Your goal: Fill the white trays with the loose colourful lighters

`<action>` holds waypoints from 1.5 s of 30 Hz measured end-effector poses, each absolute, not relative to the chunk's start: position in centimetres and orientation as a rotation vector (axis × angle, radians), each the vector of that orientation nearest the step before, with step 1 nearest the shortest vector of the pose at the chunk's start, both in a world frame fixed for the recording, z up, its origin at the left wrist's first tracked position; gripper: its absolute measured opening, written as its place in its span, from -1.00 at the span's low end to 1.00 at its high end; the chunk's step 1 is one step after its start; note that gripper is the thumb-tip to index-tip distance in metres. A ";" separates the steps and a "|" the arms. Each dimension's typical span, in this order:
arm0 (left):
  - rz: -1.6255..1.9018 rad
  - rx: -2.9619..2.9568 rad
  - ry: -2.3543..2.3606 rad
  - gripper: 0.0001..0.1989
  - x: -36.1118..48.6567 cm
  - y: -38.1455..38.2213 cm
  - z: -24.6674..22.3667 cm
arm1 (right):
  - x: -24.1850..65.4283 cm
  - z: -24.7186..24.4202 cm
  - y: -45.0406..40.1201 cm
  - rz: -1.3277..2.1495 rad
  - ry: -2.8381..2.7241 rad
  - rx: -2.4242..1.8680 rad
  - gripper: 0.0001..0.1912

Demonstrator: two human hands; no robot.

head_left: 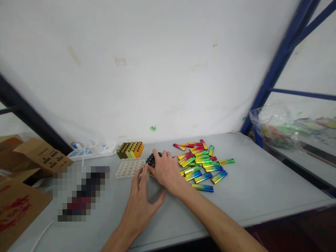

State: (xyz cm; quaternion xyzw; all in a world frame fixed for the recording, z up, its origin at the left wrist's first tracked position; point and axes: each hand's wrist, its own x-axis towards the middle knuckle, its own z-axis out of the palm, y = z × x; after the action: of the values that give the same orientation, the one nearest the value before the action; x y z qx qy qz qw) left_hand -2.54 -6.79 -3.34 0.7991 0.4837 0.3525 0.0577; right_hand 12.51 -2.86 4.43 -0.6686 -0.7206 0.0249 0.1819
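In the head view, my right hand (166,171) curls over a tight cluster of small black-topped pieces (150,160), its fingers closed round their far and right sides. Much of that cluster is hidden under the hand. My left hand (139,199) is just in front, thumb spread wide and fingertips by the cluster's near left edge; nothing shows in its grasp. A white tray with rows of round pockets (128,169) lies left of the cluster. To the right are several loose, slim, shiny lighter-like cases (201,159) in red, yellow, green and blue.
Behind the tray stands a block of upright yellow, green and orange pieces (131,150). A white power strip (91,151) runs along the wall. Cardboard boxes (39,154) stand at left, near a pixelated dark object (88,190). A clear plastic bag (278,127) is beyond the blue frame (273,70).
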 end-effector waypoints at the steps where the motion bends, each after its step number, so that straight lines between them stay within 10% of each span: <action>1: 1.055 2.427 1.446 -0.02 -2.4 -6.6 -3.6 | 12.5 4.5 -3.0 0.085 -2.016 -1.894 -0.43; 21: 1.082 2.303 1.193 0.17 4.7 -0.6 -2.5 | 18.4 5.9 0.2 0.496 -1.726 -2.068 -0.29; 45: 0.912 2.375 0.912 0.16 6.8 0.6 -1.8 | 24.9 1.3 -0.7 0.433 -1.570 -1.609 -0.69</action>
State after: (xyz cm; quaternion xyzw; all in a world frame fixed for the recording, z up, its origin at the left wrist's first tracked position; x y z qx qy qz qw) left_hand 6.81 0.63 -1.76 0.8577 0.3293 0.3293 0.2180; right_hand 24.92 -0.67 1.34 -0.6400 -0.6246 0.1723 0.4131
